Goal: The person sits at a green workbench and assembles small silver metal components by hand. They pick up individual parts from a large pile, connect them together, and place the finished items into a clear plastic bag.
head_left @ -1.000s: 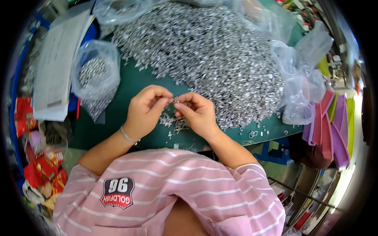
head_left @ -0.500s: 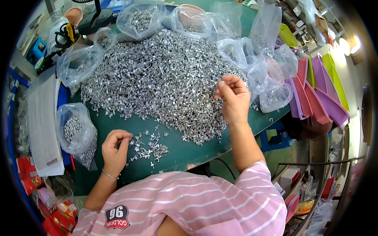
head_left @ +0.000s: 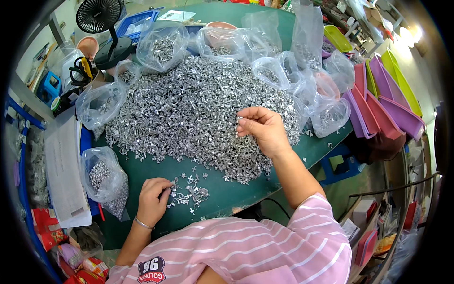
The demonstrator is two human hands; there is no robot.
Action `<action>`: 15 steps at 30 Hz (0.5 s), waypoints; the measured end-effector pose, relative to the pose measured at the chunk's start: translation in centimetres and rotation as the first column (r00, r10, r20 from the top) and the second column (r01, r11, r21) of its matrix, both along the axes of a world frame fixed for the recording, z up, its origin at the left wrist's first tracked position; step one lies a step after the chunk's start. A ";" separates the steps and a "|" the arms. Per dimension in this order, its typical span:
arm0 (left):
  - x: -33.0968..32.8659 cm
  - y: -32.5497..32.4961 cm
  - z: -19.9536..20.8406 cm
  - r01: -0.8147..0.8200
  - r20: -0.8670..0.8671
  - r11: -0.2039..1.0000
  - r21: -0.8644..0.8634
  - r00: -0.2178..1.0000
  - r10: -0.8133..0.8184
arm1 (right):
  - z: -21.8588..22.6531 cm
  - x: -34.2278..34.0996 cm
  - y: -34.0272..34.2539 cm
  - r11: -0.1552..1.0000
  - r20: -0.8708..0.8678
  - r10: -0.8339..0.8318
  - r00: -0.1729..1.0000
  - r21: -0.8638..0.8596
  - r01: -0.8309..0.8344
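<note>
A broad heap of small silver metal pieces [head_left: 189, 104] covers much of the green table. Over the heap's right part, my right hand [head_left: 265, 131] is closed in a pinch, thumb against fingers; whatever is between the tips is too small to make out. Nearer to me lies a small loose group of silver pieces [head_left: 196, 193], some curved, some cross-shaped. At its left edge my left hand [head_left: 153, 202] rests low, thumb and fingers drawn together, and what they hold, if anything, is hidden.
Clear plastic bags [head_left: 163, 47] of metal pieces ring the heap's far side. At left stand a bag of round silver beads [head_left: 100, 175], papers [head_left: 68, 170] and a black fan [head_left: 99, 16]. Stacked coloured trays [head_left: 378, 104] stand at right, above a blue stool [head_left: 339, 163].
The view has tilted, so the scene sits lower in the picture. My right hand has moved left across the heap, still pinched. My left hand stays beside the small group.
</note>
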State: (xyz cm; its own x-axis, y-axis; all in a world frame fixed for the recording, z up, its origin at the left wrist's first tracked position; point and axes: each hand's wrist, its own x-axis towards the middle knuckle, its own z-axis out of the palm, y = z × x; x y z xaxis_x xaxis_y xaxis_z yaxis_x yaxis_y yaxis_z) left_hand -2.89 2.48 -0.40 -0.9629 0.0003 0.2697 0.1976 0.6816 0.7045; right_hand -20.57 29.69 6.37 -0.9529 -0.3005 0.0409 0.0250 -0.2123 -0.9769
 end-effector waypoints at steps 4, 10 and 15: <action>0.4 -0.5 0.0 -0.028 0.019 1.000 0.004 0.999 0.028 | 3.1 -5.0 0.0 0.981 -0.188 -0.185 0.965 0.022 0.192; 0.1 -0.1 -0.2 0.030 -0.073 1.000 -0.009 0.997 -0.030 | 7.3 -15.6 2.2 0.911 -0.244 -0.390 0.888 0.043 0.411; 1.4 -0.2 0.1 0.087 -0.094 0.993 -0.081 0.991 -0.095 | 3.5 -5.6 -2.5 0.931 -0.420 -0.009 0.907 0.327 0.161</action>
State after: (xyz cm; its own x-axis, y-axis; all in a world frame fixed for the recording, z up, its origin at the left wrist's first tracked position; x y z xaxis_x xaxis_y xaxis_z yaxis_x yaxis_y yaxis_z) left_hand -1.49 2.32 -0.35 -0.9271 0.1113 0.3578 0.3264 0.7089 0.6253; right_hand -26.14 27.21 9.92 -0.8971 -0.2861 0.3368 -0.3909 0.1584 -0.9067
